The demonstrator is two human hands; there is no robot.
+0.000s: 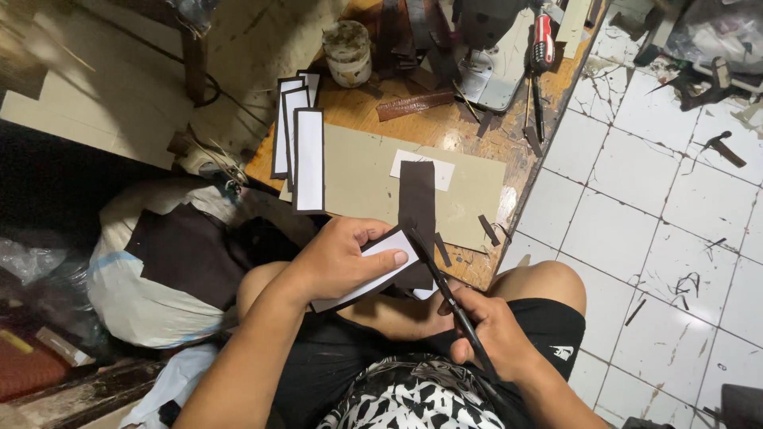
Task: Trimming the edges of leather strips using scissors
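My left hand (343, 258) grips a white card strip backed with dark material (373, 274), thumb pressed on its top face. My right hand (486, 334) holds black scissors (441, 280), whose blades reach up to the strip's right end. Both hands hover over my lap, just in front of a low wooden board (445, 131). On the grey cardboard sheet (366, 171) lie a dark brown strip (416, 195) and a white card piece (439, 171) beneath it. Three finished white strips with dark borders (308, 159) lie at the board's left edge.
A stained jar (348, 52), a red-handled tool (543, 40), a sewing machine base (493, 71) and a brown strip (413, 105) sit at the board's far end. A white sack with dark scraps (151, 270) lies left. White tiled floor (660, 222) with offcuts spreads right.
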